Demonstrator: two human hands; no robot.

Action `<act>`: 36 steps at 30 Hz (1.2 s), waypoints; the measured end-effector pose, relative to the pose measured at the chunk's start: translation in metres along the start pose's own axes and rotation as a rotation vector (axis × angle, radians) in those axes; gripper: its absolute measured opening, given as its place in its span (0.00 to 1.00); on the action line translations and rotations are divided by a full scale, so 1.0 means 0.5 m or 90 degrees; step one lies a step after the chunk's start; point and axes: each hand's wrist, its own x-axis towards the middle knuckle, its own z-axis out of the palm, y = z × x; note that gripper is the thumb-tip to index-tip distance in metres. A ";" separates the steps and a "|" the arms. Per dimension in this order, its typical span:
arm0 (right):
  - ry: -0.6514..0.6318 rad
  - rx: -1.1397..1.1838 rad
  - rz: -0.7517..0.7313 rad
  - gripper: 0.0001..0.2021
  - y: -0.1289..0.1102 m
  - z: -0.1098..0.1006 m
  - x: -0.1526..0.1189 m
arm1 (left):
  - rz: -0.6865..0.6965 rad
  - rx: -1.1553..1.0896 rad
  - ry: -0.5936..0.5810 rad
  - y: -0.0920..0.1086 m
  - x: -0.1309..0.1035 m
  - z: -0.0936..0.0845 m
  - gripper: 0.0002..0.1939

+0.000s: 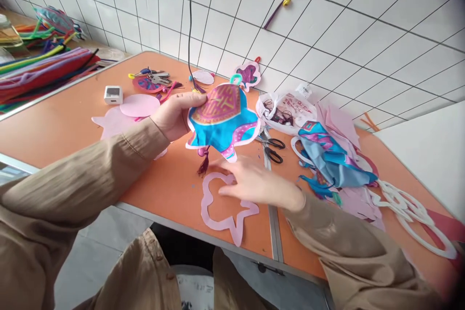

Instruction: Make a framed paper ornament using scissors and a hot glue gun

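My left hand [176, 115] is closed on the left edge of a star-shaped fabric ornament [223, 118], thumb on its front. The ornament is blue with a patterned orange and purple top, a white-pink border and a turquoise loop [236, 79]. A dark purple tassel [203, 164] with a pink bead hangs below it. My right hand [252, 181] is just under the ornament's lower tip, thumb and fingers apart; whether a fingertip touches the tip is unclear. Beneath this hand a pink star-shaped outline cutout [207, 215] lies on the orange table [160, 189], partly covered.
Black-handled scissors [274, 150] lie right of the ornament, before a plastic bag [286, 111] of dark tassels. Blue fabric [327, 155] and white outline cutouts [410, 218] lie at right. Keys [158, 77], a small white device [113, 95] and pink pieces [140, 105] lie at left.
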 end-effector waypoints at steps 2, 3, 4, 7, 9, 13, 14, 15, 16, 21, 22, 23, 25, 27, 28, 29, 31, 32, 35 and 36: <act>-0.034 -0.065 0.025 0.11 -0.012 0.016 -0.016 | -0.010 -0.006 -0.023 -0.007 -0.001 0.000 0.06; -0.044 -0.072 0.037 0.09 -0.015 0.020 -0.021 | -0.019 -0.012 -0.027 -0.010 -0.003 0.002 0.06; -0.050 -0.071 0.045 0.06 -0.016 0.022 -0.025 | -0.032 -0.015 -0.028 -0.012 -0.006 0.004 0.06; -0.058 -0.066 0.027 0.02 -0.014 0.026 -0.032 | -0.062 -0.018 -0.020 -0.020 -0.014 0.015 0.08; -0.043 -0.092 -0.006 0.05 -0.012 0.030 -0.035 | -0.068 -0.021 -0.005 -0.027 -0.018 0.021 0.09; -0.009 -0.145 -0.053 0.06 -0.012 0.042 -0.046 | -0.105 0.022 0.068 -0.046 -0.015 0.022 0.15; -0.009 -0.150 -0.060 0.07 -0.013 0.044 -0.049 | -0.122 0.047 0.088 -0.051 -0.013 0.021 0.16; -0.010 -0.155 -0.066 0.08 -0.014 0.047 -0.053 | -0.141 0.073 0.105 -0.056 -0.011 0.019 0.17; -0.012 -0.161 -0.071 0.08 -0.016 0.049 -0.057 | -0.157 0.096 0.117 -0.060 -0.009 0.017 0.17; -0.034 -0.211 -0.108 0.06 -0.027 0.054 -0.072 | -0.211 0.149 0.118 -0.078 -0.003 0.009 0.12; -0.040 -0.223 -0.113 0.06 -0.029 0.054 -0.074 | -0.217 0.153 0.109 -0.080 -0.002 0.007 0.10; -0.044 -0.233 -0.115 0.06 -0.031 0.054 -0.075 | -0.223 0.158 0.096 -0.083 0.000 0.003 0.08; -0.052 -0.250 -0.114 0.07 -0.034 0.052 -0.076 | -0.229 0.169 0.062 -0.089 0.005 -0.007 0.02; -0.060 -0.263 -0.117 0.07 -0.036 0.048 -0.077 | -0.228 0.175 0.028 -0.096 0.011 -0.019 0.08; -0.066 -0.267 -0.120 0.06 -0.037 0.045 -0.078 | -0.225 0.172 0.018 -0.098 0.013 -0.023 0.12; -0.073 -0.267 -0.124 0.04 -0.038 0.042 -0.079 | -0.222 0.166 0.012 -0.100 0.015 -0.026 0.14; -0.090 -0.262 -0.135 0.02 -0.040 0.036 -0.081 | -0.213 0.153 0.016 -0.101 0.015 -0.026 0.14; -0.099 -0.259 -0.139 0.03 -0.041 0.032 -0.082 | -0.207 0.150 0.020 -0.100 0.014 -0.024 0.13; -0.122 -0.235 -0.135 0.03 -0.044 0.023 -0.085 | -0.185 0.152 0.022 -0.095 0.009 -0.014 0.11; -0.128 -0.222 -0.129 0.03 -0.044 0.021 -0.085 | -0.178 0.155 0.015 -0.094 0.008 -0.012 0.10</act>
